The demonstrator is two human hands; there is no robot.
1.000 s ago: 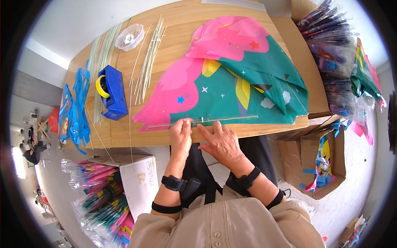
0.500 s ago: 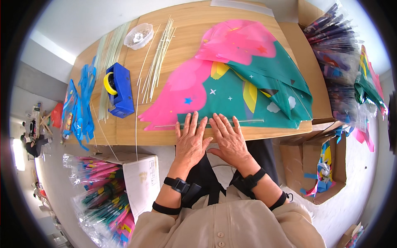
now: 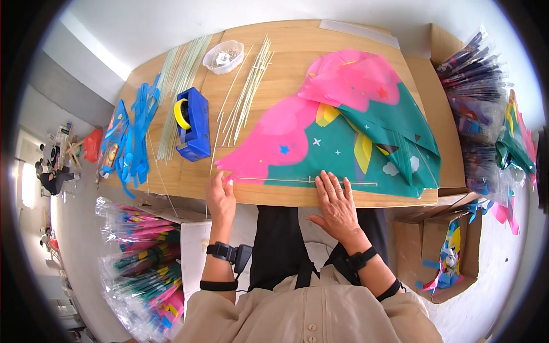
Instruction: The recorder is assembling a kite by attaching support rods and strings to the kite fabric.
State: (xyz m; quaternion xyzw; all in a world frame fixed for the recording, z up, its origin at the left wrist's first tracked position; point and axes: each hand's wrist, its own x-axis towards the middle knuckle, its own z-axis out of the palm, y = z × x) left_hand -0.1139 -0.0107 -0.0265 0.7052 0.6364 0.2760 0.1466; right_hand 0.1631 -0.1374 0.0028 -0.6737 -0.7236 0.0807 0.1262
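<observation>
Step in hand, as I judge it: smoothing and seating a thin pale straight rod point(image 3: 286, 181) along the border of a layered pink-and-green printed sheet point(image 3: 337, 163). The sheet is spread by the near edge of the pale wooden desk point(image 3: 291, 77), its folded part running back toward the right edge; the rod lies on it, roughly parallel to the near edge.

My right hand point(image 3: 336, 206) is palm down, fingers extended and a little apart, fingertips over the rod; that grip is wide and has hold of nothing. My left hand point(image 3: 221, 200) is at the rod's left end, beside the sheet's pink tip, thumb and fingers curled close. Whether that grip pinches the sheet, I cannot tell.

Next move, my reading: keep the right palm as the anchor while the left fingers true up the pink tip, so rod and border stay in line. If fixing is wanted, the blue tape dispenser with a yellow roll point(image 3: 196, 128) stands toward the left edge, within easy reach of the left hand.
</observation>
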